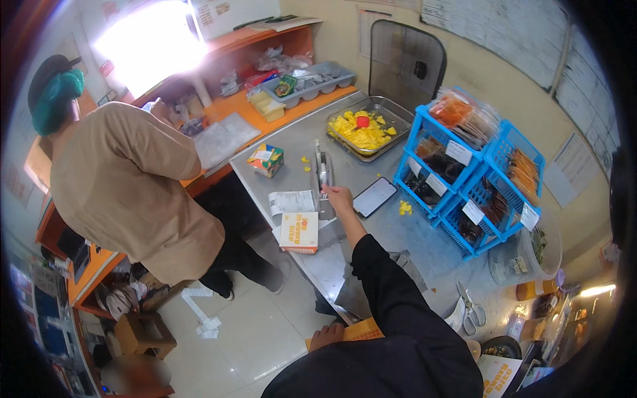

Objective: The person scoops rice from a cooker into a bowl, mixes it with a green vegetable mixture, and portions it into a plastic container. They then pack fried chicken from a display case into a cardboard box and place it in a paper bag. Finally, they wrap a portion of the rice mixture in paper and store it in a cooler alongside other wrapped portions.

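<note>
My right hand (340,198) reaches out over the steel table (303,271), its fingers pinched at the near part of a tape dispenser (323,171). Low in the view, my left hand (327,336) has its fingers curled at an orange printed package (363,329); my dark sleeve and body hide part of both, so its grip is unclear. A white and orange printed carton (299,232) sits at the table's edge, beside a curled paper slip (292,202). A small colourful box (266,160) stands farther back. To the right of the dispenser lies a phone (374,197).
A person in a brown shirt (134,184) stands at the orange counter (229,112) on the left. A metal tray (405,117) holds yellow pieces and a red item. Stacked blue baskets (438,166) and scissors (470,309) are on the right. Paper strips (201,313) lie on the floor.
</note>
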The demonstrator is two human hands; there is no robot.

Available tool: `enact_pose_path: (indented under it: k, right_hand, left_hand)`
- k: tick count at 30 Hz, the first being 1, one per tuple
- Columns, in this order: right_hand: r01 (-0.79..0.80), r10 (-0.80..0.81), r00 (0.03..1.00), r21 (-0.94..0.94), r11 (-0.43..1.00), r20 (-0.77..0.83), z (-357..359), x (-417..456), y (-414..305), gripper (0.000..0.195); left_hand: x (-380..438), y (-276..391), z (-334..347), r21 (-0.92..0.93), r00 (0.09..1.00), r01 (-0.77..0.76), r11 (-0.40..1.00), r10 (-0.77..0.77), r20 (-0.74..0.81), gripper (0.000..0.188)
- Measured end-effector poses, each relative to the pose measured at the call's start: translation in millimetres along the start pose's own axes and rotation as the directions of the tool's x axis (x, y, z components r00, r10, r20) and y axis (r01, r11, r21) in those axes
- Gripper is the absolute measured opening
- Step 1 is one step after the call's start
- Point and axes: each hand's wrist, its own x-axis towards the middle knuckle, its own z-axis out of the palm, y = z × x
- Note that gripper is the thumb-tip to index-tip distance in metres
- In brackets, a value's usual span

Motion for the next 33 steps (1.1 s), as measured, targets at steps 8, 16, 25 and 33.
enact_pose_path:
  k: [8,16,25,33]
  right_hand:
    - [0.030,-0.122,0.989,-0.694,0.720,-0.083,-39,-80,13,0.026]
    - [0.336,-0.239,0.890,-0.204,0.920,0.387,-221,-306,-68,0.015]
    - [0.034,-0.036,0.999,-0.306,0.951,-0.001,-190,-362,-4,0.011]
    - [0.354,-0.202,0.935,-0.727,0.588,0.292,-197,-367,-9,0.027]
  left_hand:
    - [9,-8,10,0.009,0.990,-0.124,0.992,0.125,-0.064,0.034]
    - [8,11,-20,-0.058,0.935,-0.299,0.952,0.281,-0.215,0.059]
    - [11,23,-19,0.108,0.870,-0.426,0.898,0.439,-0.225,0.062]
    - [3,20,-11,0.189,0.853,-0.432,0.882,0.467,-0.231,0.061]
